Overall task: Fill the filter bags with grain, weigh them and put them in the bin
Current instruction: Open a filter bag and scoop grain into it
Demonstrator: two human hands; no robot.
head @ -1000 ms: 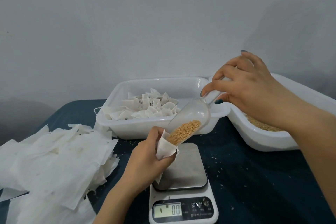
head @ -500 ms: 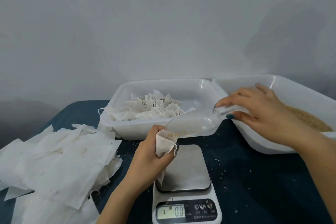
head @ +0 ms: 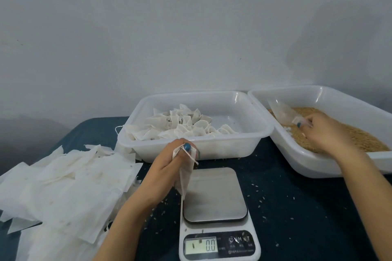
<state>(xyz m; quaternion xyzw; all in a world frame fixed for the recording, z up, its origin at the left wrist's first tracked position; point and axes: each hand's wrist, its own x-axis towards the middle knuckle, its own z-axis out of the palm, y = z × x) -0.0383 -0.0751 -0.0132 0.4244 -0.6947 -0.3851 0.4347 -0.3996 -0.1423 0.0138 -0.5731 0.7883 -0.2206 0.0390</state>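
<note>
Two hands are busy here. The left hand (head: 169, 167) pinches the gathered mouth of a filter bag (head: 185, 178) between thumb and curled fingers, with a drawstring trailing over the thumb. The bag hangs with its long axis close to upright, mouth up in the grip and bottom corner pointing down at the left edge of the scale (head: 214, 195). Whether that corner touches the plate cannot be told; the display (head: 201, 245) reads 0.0. The right hand (head: 324, 133) lies on the grain (head: 356, 137) in the right tray (head: 297, 154), fingers curled round the handle of a clear scoop (head: 282, 113). The scoop's bowl points away and to the left, toward the tray's far corner. Just behind the left hand stands the bin (head: 212, 148), holding filled bags (head: 180, 125). A pile of flat empty bags (head: 63, 180) lies to the left on the dark table (head: 307, 218), where loose grains are scattered round the scale.
</note>
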